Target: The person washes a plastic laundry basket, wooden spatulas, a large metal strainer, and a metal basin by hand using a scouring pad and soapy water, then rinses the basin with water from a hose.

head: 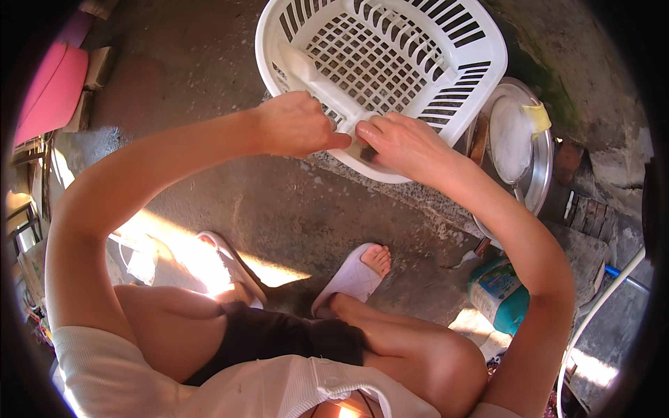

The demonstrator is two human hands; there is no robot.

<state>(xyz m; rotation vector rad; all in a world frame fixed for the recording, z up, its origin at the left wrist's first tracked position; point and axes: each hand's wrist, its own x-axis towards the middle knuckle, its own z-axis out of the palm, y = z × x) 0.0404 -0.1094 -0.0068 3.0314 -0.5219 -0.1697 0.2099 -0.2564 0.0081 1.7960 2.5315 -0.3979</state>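
A white plastic dish rack (pixel 473 36) with a grid floor and slotted sides sits tilted before me on a rough stone ledge. My left hand (pixel 303 125) is closed over its near-left rim, knuckles up. Inside the near end, beside a raised divider, my right hand (pixel 397 141) presses with curled, wet-looking fingers. A small dark patch shows under those fingers, and I cannot tell whether it is a scrubber or an opening in the rack. The two hands are a short gap apart.
On the right, a round metal basin (pixel 546 151) holds a foam-covered pan (pixel 509 136) and a yellow sponge (pixel 538 120). A teal detergent bottle (pixel 499 298) and a white hose (pixel 590 313) are nearer me. A pink tub (pixel 55 89) stands left. My slippered feet rest on the concrete floor (pixel 251 204).
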